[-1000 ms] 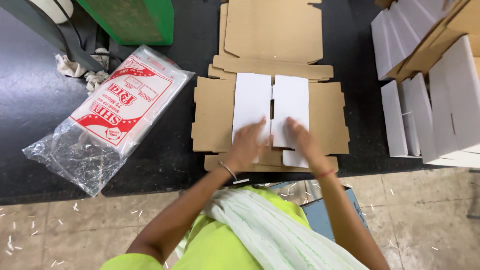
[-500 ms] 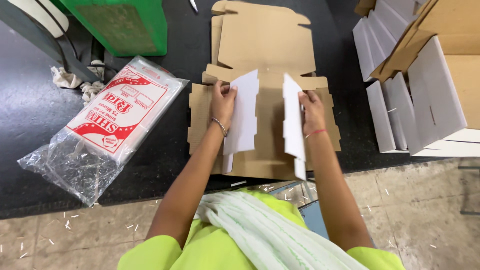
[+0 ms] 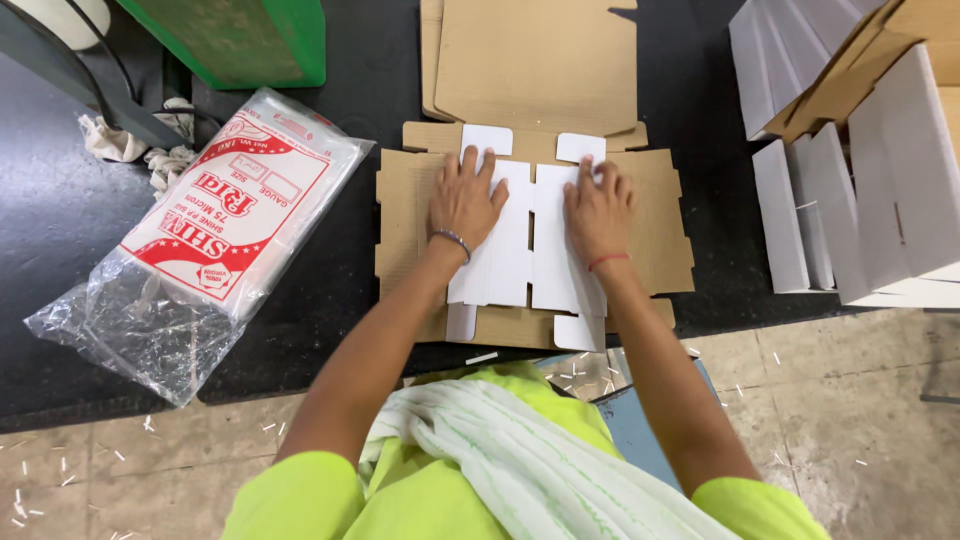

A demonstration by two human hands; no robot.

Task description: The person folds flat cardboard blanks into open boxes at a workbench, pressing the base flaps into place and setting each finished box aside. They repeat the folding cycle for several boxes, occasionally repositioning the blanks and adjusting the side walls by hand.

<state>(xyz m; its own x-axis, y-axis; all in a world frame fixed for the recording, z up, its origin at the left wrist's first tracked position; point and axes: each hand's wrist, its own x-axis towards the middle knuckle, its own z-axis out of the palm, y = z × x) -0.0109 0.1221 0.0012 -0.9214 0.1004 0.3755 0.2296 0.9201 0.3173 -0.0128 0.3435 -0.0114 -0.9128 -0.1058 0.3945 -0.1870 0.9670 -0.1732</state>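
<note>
Seen from above, we press both palms flat on a cardboard box blank (image 3: pixel 535 235) lying open on the dark desk (image 3: pixel 340 300), near its front edge. Our left hand (image 3: pixel 464 200) is spread wide on the left white flap (image 3: pixel 500 250), our right hand (image 3: pixel 597 208) spread on the right white flap (image 3: pixel 555 255), holding both folded inward and flat. A printed plastic bag (image 3: pixel 215 230) lies to the left; stacked white cartons (image 3: pixel 860 180) stand to the right.
</note>
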